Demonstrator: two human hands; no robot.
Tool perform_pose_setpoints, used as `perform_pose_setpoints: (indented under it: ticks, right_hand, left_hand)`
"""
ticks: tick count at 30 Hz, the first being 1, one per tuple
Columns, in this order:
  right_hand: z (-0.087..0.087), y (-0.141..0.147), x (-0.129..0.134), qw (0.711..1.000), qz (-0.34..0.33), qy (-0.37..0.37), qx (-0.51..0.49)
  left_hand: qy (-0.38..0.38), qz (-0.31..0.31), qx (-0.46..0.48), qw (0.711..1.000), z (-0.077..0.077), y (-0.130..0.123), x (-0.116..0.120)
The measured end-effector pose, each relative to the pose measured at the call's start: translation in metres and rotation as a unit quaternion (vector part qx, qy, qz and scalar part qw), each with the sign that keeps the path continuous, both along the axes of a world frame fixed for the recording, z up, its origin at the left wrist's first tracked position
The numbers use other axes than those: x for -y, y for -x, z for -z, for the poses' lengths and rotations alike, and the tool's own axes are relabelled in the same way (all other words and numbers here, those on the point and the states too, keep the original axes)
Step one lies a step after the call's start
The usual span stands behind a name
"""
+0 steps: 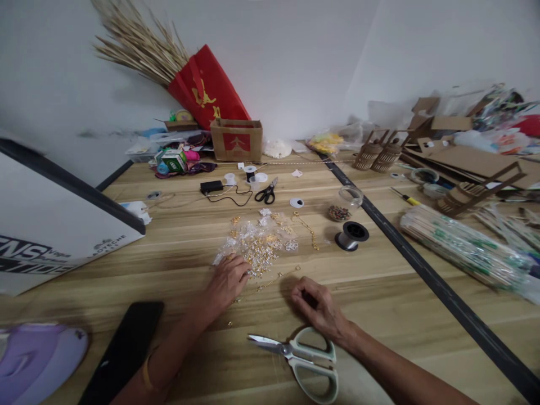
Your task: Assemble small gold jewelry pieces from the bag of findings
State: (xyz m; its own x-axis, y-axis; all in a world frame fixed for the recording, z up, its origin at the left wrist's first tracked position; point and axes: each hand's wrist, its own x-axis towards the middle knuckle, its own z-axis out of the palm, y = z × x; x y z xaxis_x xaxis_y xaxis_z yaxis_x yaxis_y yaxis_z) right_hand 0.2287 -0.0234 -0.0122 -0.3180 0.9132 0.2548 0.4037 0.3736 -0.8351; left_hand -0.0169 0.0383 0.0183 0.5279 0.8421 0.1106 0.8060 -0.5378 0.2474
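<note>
My left hand reaches to the near edge of a heap of small gold and clear beads. Its fingers are bent together among them; whatever they pinch is too small to make out. Curled loosely on the tabletop, my right hand shows nothing in its fingers. Between the hands lies a thin gold chain with small charms and a ring at its end. A second gold chain rests beyond the heap. Pale-handled scissors lie by my right wrist, blades pointing left.
A spool of clear line and a jar of coloured beads stand right of the heap. Black scissors lie behind it. A phone and a purple-white appliance are front left; wrapped sticks lie right.
</note>
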Motion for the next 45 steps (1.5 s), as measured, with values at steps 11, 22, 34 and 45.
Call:
perform_pose_setpoints:
  ticks: [11,22,34,45]
  right_hand:
    - [0.0,0.0,0.0,1.0,0.004,0.001,-0.003]
    - [-0.002,-0.001,0.0,1.0,-0.004,0.009,-0.005]
    - [0.0,-0.001,0.0,1.0,-0.006,-0.002,-0.008]
    - [0.0,-0.001,0.001,1.0,-0.004,0.004,-0.01]
  left_hand:
    - [-0.019,0.003,0.046,0.999,0.008,0.0,-0.001]
    - [-0.034,-0.034,0.084,0.995,0.007,0.004,-0.006]
    - [-0.061,-0.038,0.028,0.997,0.01,0.006,-0.006]
    - [-0.081,-0.042,0.044,0.995,0.009,0.002,-0.004]
